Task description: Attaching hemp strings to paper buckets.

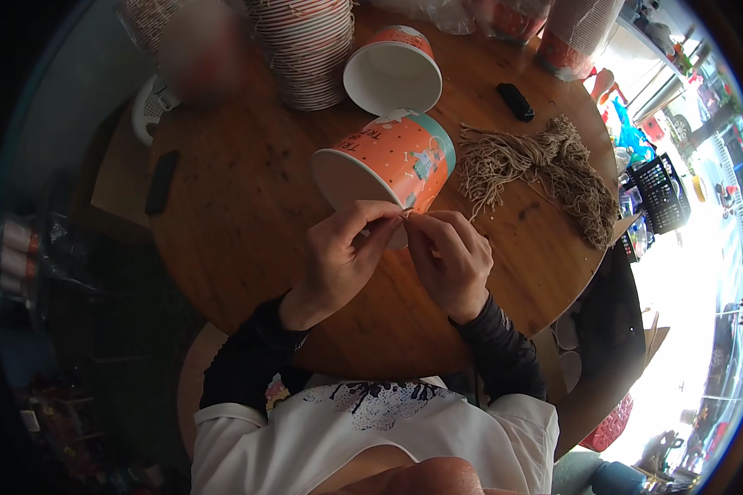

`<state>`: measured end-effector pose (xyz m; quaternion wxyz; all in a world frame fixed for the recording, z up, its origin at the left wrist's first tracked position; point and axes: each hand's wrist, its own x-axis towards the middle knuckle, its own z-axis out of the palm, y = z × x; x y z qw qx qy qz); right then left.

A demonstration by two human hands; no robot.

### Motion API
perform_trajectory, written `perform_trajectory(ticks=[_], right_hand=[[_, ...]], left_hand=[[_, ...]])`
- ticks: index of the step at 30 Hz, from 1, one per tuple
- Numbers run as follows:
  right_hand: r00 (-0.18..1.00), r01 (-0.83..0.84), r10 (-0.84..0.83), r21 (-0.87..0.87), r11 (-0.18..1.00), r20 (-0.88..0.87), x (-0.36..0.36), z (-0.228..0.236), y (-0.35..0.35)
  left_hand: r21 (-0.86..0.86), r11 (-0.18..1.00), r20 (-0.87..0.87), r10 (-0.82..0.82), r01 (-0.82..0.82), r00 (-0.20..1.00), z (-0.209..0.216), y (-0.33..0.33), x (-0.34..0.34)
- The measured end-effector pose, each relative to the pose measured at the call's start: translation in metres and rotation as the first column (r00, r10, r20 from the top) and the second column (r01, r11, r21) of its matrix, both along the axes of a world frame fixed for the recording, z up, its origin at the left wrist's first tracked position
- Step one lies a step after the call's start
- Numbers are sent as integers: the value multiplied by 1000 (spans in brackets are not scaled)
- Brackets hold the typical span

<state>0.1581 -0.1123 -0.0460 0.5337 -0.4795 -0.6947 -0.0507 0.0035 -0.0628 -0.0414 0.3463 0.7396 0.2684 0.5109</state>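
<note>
An orange paper bucket (392,161) with a pale blue-green band and printed figures lies on its side on the round wooden table, its open mouth turned toward the lower left. At the near part of its rim, my left hand (338,260) and my right hand (454,260) meet, thumbs and fingers pinched together. Between the fingertips shows a small bit of thin brownish cord (406,213); most of it is hidden by the fingers. A tan bundle of cords (545,173) lies on the table to the right of the bucket.
Behind stands another orange bucket (392,78), mouth toward me, beside a tall stack of nested buckets (303,49). More stacked buckets (574,41) are at the back right. A black object (515,101) and a dark flat bar (163,182) lie on the wooden table (248,206).
</note>
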Motion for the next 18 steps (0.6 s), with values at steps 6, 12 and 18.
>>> perform_trajectory(ticks=[6, 12, 18], right_hand=[[990, -28, 18, -71, 997, -137, -3, 6, -3], [981, -75, 46, -151, 986, -186, -1, 8, -2], [936, -180, 71, -299, 937, -344, 1, 3, 2]], left_hand=[[434, 899, -107, 106, -49, 989, 3, 7, 0], [316, 949, -171, 70, -13, 983, 9, 5, -3], [-487, 804, 160, -301, 341, 940, 13, 8, -10]])
